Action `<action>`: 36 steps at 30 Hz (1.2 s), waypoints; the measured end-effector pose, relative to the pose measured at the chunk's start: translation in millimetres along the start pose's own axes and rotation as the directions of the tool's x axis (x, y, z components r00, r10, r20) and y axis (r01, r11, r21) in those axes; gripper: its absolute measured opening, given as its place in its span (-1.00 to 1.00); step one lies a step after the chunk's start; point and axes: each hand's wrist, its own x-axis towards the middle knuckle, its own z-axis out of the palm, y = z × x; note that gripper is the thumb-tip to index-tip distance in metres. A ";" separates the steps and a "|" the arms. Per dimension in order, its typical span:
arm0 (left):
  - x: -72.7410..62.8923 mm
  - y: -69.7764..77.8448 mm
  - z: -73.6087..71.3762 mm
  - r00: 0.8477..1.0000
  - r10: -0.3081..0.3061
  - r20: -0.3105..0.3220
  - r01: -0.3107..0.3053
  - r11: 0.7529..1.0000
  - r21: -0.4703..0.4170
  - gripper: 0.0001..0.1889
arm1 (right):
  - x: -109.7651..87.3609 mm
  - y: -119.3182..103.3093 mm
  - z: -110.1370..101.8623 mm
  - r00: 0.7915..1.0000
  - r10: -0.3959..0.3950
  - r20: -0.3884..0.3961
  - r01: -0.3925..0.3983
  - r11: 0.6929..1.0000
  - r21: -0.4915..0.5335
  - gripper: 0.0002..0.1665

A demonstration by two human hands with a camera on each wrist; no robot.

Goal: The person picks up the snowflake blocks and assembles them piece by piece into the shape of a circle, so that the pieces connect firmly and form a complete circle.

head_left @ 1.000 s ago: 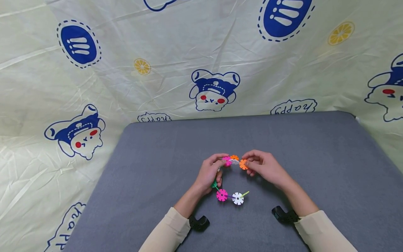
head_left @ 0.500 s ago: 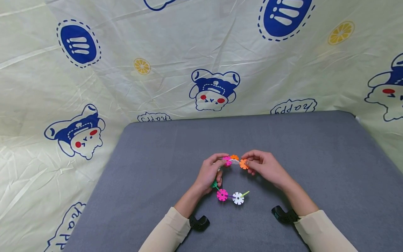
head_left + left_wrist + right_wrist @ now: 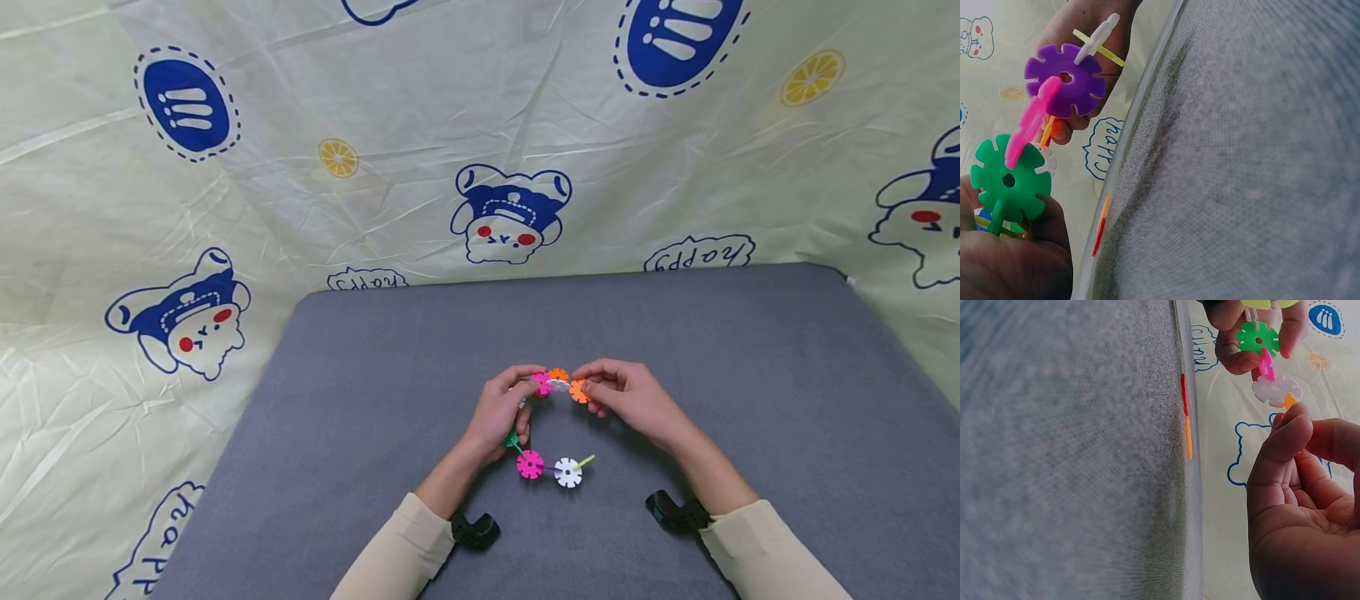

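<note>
Notched plastic snowflake discs are joined edge to edge in a curved chain over the grey table. My left hand (image 3: pixel 501 410) grips the chain's left side, thumb and index finger at a pink disc (image 3: pixel 542 383). A translucent white disc (image 3: pixel 558 386) sits beside that. My right hand (image 3: pixel 628 396) pinches an orange disc (image 3: pixel 579 393) right at the white one's edge. Below the left hand hang a lower pink disc (image 3: pixel 529 465), a white disc (image 3: pixel 567 472) and an edge-on yellow disc (image 3: pixel 587 461). In the left wrist view, a green disc (image 3: pixel 1010 178) and purple disc (image 3: pixel 1065 80) show close up.
The table (image 3: pixel 375 375) is covered in grey cloth, with a printed cloth backdrop (image 3: pixel 420 150) behind it. Black wrist cameras jut inward from the left wrist (image 3: pixel 476 532) and right wrist (image 3: pixel 672 511). A thin red and orange strip (image 3: pixel 1102 226) shows by the table's edge.
The right hand has shifted very slightly left with the orange disc, closer to the translucent white one. The left hand keeps its place; the chain's lower end drifts a hair right.
</note>
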 end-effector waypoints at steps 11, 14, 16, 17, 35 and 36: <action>0.8 -0.8 0.1 1.000 -0.003 0.010 0.003 1.000 -0.012 -0.62 | 0.3 -1.4 2.1 1.000 0.018 0.010 -0.018 1.000 0.003 -0.77; 0.9 -1.3 0.1 1.000 -0.004 0.014 0.004 1.000 -0.016 -0.62 | 0.6 -1.5 3.2 1.000 0.009 0.016 -0.009 1.000 0.008 -0.77; 0.7 -1.6 -0.1 1.000 -0.005 0.019 0.005 1.000 -0.028 -0.61 | 1.2 -1.8 4.4 1.000 0.007 0.020 -0.007 1.000 0.012 -0.77; 0.7 -1.8 -0.2 1.000 -0.004 0.021 0.005 0.999 -0.036 -0.61 | 1.5 -2.1 5.1 1.000 0.005 0.023 -0.005 1.000 0.011 -0.76; -0.4 -3.0 4.4 0.999 0.014 0.037 -0.009 0.993 -0.114 -0.60 | 0.8 -2.6 11.0 1.000 0.000 0.014 0.000 1.000 -0.008 -0.79; -0.2 -3.5 4.6 0.999 0.011 0.037 -0.007 0.994 -0.112 -0.60 | 0.7 -2.5 10.8 1.000 0.000 0.014 0.000 1.000 -0.011 -0.79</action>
